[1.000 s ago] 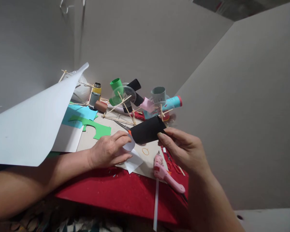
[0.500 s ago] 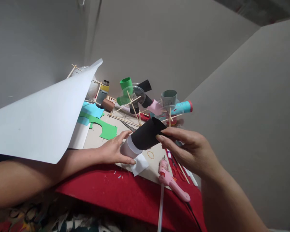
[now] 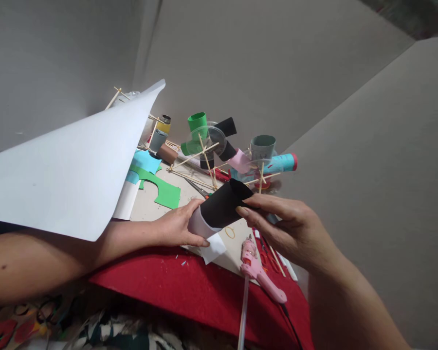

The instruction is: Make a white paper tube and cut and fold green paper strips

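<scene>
Rolled black tube of thin sheet (image 3: 221,206) held against a short white paper cylinder (image 3: 198,227): slippage and crushing the chief risks

Risks, as judged. The black tube had its far support only from a fingertip pinch by the right hand (image 3: 264,223); a twist of that wrist would likely have let it spring loose or crease at the rim. Too firm a squeeze by the left hand (image 3: 180,226) could have ovalled the white paper cylinder and spoiled its match with the tube. The pink glue gun (image 3: 263,279) lay just below the right hand on its thumb side, nozzle pointing away from the person; had it been hot, a dropped wrist might have met the tip. Its clear glue stick (image 3: 244,311) stuck out toward the person and could have been snagged. The large curled white sheet (image 3: 73,160), rising above the left forearm, could have been knocked if that elbow lifted.

Hands. Left: half curled around the white paper cylinder, fingers behind, thumb along the near side. Right: thumb and forefinger nearly together on the black tube's upper rim, other fingers loosely bent. The tube slanted between the hands, its mouth up toward the right. The joint was partly hidden by the left fingers; which piece went inside the other could not be told with confidence. A small white paper piece (image 3: 214,250) lay just beyond the left thumb tip.
</scene>
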A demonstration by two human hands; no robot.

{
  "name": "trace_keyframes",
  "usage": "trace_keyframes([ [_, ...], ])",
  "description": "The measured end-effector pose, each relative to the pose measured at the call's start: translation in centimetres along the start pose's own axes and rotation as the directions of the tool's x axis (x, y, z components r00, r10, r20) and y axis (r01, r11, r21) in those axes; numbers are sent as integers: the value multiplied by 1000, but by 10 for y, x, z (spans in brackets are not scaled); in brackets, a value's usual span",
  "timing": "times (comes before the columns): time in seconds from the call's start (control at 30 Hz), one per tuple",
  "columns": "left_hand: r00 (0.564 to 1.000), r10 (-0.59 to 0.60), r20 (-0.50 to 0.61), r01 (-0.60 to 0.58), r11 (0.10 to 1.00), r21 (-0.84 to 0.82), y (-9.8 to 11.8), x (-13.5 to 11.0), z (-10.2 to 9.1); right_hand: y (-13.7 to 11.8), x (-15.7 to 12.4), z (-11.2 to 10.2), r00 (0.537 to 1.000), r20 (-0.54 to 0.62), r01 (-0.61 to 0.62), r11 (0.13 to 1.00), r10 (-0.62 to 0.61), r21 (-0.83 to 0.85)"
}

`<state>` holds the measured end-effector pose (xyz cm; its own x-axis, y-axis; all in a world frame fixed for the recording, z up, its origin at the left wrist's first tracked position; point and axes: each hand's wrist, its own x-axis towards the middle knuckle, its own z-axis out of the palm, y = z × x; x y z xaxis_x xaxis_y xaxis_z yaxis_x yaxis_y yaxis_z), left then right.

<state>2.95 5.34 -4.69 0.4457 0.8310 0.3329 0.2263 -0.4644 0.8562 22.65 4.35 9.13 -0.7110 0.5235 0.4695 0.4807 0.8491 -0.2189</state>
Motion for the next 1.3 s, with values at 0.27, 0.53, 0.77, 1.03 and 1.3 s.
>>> trace_keyframes([
  [0.27,1000,-9,14,9,1000,3,4,-1,-1,-2,0,-2,999,-16,-44,999,44,26],
  [0.53,1000,9,6,-9,1000,22,1,0,-1,0,-1,-1,999,-10,-46,999,46,11],
  [0.77,1000,-2,27,1,1000,24,1,-1,-2,-1,1,0,998,-6,-69,997,69,29],
  [1.03,1000,-4,4,4,1000,-18,3,-2,-3,0,-8,-4,957,-217,-176,980,192,94],
  [1.3,987,-143,-65,136,984,-113,11,1,-11,69,-27,-24,608,-342,-631,697,717,339],
])
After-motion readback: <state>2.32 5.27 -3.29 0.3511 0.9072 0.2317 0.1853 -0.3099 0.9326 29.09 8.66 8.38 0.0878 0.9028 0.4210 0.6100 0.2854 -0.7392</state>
